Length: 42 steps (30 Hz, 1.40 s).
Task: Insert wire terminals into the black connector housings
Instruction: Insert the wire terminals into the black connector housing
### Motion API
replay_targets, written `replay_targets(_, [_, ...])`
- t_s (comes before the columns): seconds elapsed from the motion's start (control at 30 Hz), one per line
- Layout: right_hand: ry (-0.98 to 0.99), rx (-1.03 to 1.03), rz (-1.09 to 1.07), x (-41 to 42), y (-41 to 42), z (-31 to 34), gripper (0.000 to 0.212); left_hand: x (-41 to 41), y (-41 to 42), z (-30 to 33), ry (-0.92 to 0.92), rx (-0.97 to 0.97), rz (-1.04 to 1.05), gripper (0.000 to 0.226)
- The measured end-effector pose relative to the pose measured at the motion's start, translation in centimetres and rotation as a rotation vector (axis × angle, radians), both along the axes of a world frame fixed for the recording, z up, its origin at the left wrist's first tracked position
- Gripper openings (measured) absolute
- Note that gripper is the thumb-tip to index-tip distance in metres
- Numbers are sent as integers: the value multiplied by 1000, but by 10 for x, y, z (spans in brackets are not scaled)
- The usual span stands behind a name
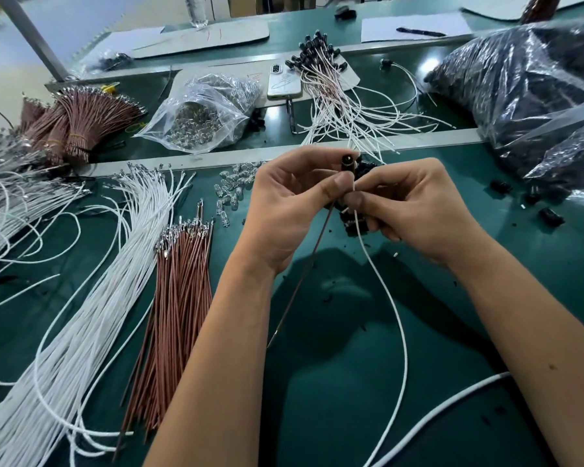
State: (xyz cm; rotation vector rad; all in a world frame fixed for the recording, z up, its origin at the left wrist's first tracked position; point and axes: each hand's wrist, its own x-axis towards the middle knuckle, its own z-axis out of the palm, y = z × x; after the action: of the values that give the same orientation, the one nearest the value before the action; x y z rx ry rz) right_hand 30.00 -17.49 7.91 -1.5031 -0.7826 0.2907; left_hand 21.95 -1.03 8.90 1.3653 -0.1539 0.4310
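Observation:
My left hand (285,203) pinches a small black connector housing (348,162) between thumb and fingers, its open end facing up. A brown wire (304,274) hangs from the housing down toward me. My right hand (408,203) pinches a white wire (390,298) just below the housing, with its upper end at the housing's base. Whether the terminal is inside is hidden by my fingers. More black housings (353,224) lie under my right hand.
White wires (91,298) and brown wires (179,298) with terminals lie on the green table (334,382) at left. Small clear bulbs (230,187), a bag of bulbs (199,119), finished assemblies (331,85), a phone (284,83) and bags of black housings (526,85) lie behind.

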Motion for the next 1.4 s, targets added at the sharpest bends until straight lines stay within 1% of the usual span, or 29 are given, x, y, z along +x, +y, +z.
replay_targets(0.23, [-61, 33, -10, -4, 0, 3, 5, 0, 0, 1, -34, 30, 15, 26])
replay_targets(0.37, [-83, 11, -20, -4, 1, 3, 3, 2, 1, 1, -44, 45, 21, 28])
replay_targets(0.47, [-181, 2, -33, -5, 2, 4, 10, 2, 1, 1, -46, 25, 18, 28])
replay_targets(0.6, [-280, 4, -58, -7, 3, 8, 5, 1, 2, 1, -36, 7, 28, 26])
replay_targets(0.73, [-341, -4, -57, -8, 3, 10, 14, 3, -2, 3, -40, 16, 57, 28])
replay_targets(0.87, [-368, -10, -66, -10, 3, 11, 15, 4, -4, 3, -41, 9, 83, 28])
replay_targets(1.0, [-429, -59, -88, -10, 4, 11, 22, 4, -4, 3, -23, 16, 113, 26])
replay_targets(1.17, [-456, -124, -131, -10, 4, 9, 20, 6, -4, 1, 22, -2, 144, 22])
replay_targets(1.4, [-478, -123, -121, -10, 6, 8, 18, 6, -3, -1, 55, -13, 151, 20])
